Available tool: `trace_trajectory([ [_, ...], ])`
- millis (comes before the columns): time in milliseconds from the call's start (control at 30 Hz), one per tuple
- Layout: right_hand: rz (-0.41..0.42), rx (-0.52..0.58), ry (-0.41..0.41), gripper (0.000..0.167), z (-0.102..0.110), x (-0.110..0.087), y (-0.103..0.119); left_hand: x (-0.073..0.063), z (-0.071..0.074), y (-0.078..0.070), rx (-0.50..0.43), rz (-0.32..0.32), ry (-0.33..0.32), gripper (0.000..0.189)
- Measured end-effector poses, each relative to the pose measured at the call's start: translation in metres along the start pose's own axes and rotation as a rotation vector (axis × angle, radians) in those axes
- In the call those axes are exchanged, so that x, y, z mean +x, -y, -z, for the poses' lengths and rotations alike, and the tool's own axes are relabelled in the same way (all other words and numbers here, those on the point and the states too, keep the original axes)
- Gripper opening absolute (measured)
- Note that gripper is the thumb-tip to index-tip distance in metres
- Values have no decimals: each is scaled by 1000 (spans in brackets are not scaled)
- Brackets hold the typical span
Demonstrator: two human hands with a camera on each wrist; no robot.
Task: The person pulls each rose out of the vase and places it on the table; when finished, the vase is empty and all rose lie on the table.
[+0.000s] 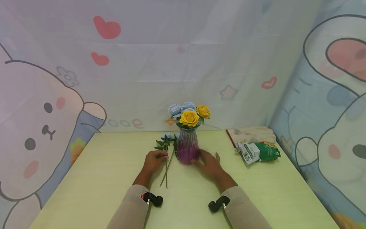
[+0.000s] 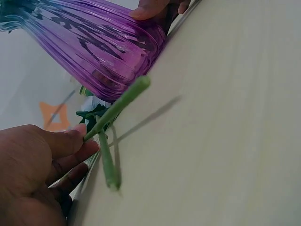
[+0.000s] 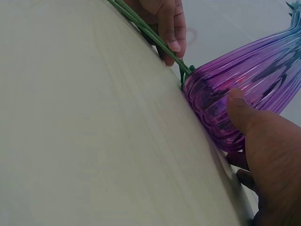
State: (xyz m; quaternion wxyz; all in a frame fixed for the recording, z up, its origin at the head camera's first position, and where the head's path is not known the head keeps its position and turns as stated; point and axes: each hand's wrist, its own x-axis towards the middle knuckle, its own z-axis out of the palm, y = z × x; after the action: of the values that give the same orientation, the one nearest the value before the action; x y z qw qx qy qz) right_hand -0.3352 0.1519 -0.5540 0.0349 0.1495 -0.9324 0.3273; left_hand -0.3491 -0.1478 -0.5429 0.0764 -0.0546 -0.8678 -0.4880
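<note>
A ribbed glass vase (image 1: 187, 149), purple at the base and clear higher up, stands upright holding yellow roses (image 1: 189, 118) and light blue roses (image 1: 175, 110). My right hand (image 1: 210, 163) holds its lower right side, thumb (image 3: 239, 106) across the front of the glass and other fingers partly hidden behind. Left of the vase lie two crossed green stems (image 1: 166, 173) with leaves and pale blue blooms (image 1: 166, 136) at the far end. My left hand (image 1: 154, 161) pinches one stem (image 2: 120, 106) between thumb and index finger; the second stem (image 2: 108, 162) crosses just beside it.
At the back right of the pale table (image 1: 114, 178), a green and white packet (image 1: 258, 152) lies in front of white gloves (image 1: 251, 134). A thin dark red strip (image 1: 231, 138) lies along the gloves' left side. A printed cloth (image 1: 171, 63) hangs behind the table.
</note>
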Motion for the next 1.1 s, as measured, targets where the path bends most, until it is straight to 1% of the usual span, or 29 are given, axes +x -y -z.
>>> trace_trajectory([
  [167,-1,4,-1,75,2,-1,2,-2,1,-2,53,-42,-11,13],
  [267,-1,2,-1,75,2,-1,3,-2,2,-3,65,-46,-22,14],
  [367,-3,0,1,74,2,-2,3,-4,4,-7,89,-47,-45,17],
  [433,-5,1,1,74,2,-2,3,-6,7,-12,112,-41,-73,20],
  [567,-3,-4,2,75,3,-2,3,-10,16,-30,194,-22,-141,31],
  [633,1,-7,0,75,3,-2,2,-11,20,-39,219,-22,-170,34],
  [700,-2,-9,7,76,4,-3,2,-12,22,-46,205,-42,-184,34],
  [733,-5,-11,10,77,4,-3,2,-11,23,-49,183,-53,-189,33],
  [867,-24,-5,6,87,4,-2,4,-9,22,-61,41,-108,-189,29],
  [933,-40,10,-9,95,3,-1,6,-8,20,-66,-8,-119,-185,31],
  [1000,-59,33,-27,104,1,1,9,-7,20,-71,-39,-126,-173,33],
  [1100,-83,56,-50,112,-4,4,13,-7,18,-73,-54,-116,-154,35],
])
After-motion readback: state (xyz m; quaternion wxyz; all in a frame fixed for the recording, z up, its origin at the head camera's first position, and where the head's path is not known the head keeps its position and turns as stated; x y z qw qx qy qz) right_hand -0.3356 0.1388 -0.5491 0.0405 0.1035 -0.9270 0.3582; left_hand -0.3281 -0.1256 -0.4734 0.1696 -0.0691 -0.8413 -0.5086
